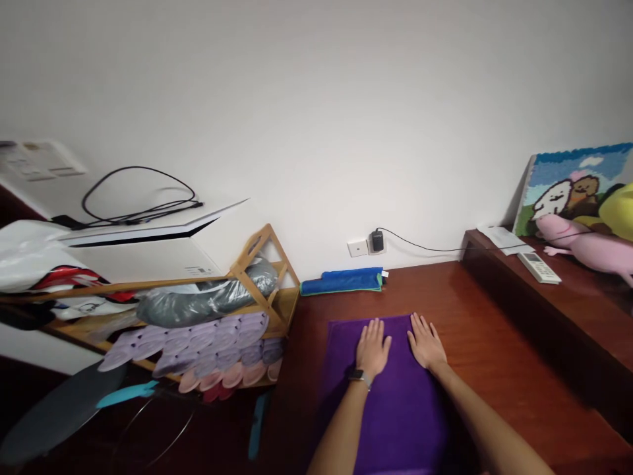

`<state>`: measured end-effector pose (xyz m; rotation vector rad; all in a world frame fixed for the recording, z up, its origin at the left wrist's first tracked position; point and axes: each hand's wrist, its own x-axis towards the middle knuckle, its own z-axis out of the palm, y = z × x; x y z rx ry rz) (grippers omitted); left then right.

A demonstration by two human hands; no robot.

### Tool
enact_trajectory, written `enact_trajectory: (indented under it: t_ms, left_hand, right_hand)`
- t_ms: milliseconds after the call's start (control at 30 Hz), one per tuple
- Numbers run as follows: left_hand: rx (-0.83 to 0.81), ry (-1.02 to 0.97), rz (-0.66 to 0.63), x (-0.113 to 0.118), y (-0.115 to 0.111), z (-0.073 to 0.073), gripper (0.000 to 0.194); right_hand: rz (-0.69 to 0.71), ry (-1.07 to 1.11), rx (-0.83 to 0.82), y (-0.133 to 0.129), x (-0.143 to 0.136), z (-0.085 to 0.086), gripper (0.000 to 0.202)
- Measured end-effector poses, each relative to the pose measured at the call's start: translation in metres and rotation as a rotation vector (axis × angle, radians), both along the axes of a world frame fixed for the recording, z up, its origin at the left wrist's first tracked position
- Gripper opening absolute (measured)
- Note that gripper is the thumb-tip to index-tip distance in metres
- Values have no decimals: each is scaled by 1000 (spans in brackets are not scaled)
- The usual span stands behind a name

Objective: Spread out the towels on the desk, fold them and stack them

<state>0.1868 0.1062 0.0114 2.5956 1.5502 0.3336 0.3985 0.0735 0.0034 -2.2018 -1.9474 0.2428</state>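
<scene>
A purple cloth [395, 409] lies spread on the reddish-brown wooden surface [475, 316]. My left hand [373, 348], with a dark-faced watch on its wrist, rests flat on the cloth near its far edge. Its fingers are stretched out and point away from me. My right hand [426, 342] lies flat at the cloth's far right corner, with fingertips at the edge and part of the palm over the bare wood. Neither hand holds anything. Beyond the cloth, against the wall, a folded blue cloth [346, 281] with green edging lies lengthwise.
On the left, a wooden rack [270, 277] carries a white box [143, 254], a plastic-wrapped grey bundle and rows of purple and pink holders. A black adapter [377, 240] sits in the wall socket. The raised ledge at right bears a remote [539, 267], papers and a pink plush toy [588, 247].
</scene>
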Motion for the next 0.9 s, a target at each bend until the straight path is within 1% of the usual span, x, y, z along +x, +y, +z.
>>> enact_trajectory:
  t_ms: [33,133,200,233,300,400,467,533,600,633,700,733,800,900]
  left_hand:
    - [11,16,61,-23,3,0,64]
    - [36,68,226,-101,9,2,63]
    - [50,91,294,-150,4,1,62]
    - [62,97,319,-172,-2,-1,61]
    - [100,100,367,-211,-22,-9,61]
    - [190,85,449,-253,-59,-26,63]
    - [236,64,493,-269,-79,-37,64]
    - [249,38,523,-275,-88,-42,64]
    - [246,9,541,-274,-89,-42,64]
    - [244,-6,546,-273,-88,-41,64]
    - [239,-33,552,-268,-84,-36,64]
    - [235,-42,554,-267,-82,-34,64]
    - [224,-52,560,-264,-81,-30,64]
    - [218,-50,567,-262,-81,-26,66]
  right_hand:
    - [-1,-1,0,0,-1,0,68]
    - [-8,-4,-12,-2,-3,2,69]
    - [-11,-4,-27,-2,-3,5,69]
    - [-13,-6,-37,-1,-3,7,69]
    - [-9,-4,-63,0,-2,13,69]
    - [-34,-3,-89,-3,-10,28,68]
    - [-58,-19,-41,-18,-28,37,67]
    - [-25,-28,47,-47,-56,41,65]
    - [62,-4,108,-87,-87,37,62]
    - [93,16,114,-107,-102,33,61]
    - [112,50,84,-143,-123,25,60]
    - [107,61,59,-156,-128,22,60]
    - [96,71,12,-173,-131,20,60]
    - [98,73,-11,-180,-117,25,59]
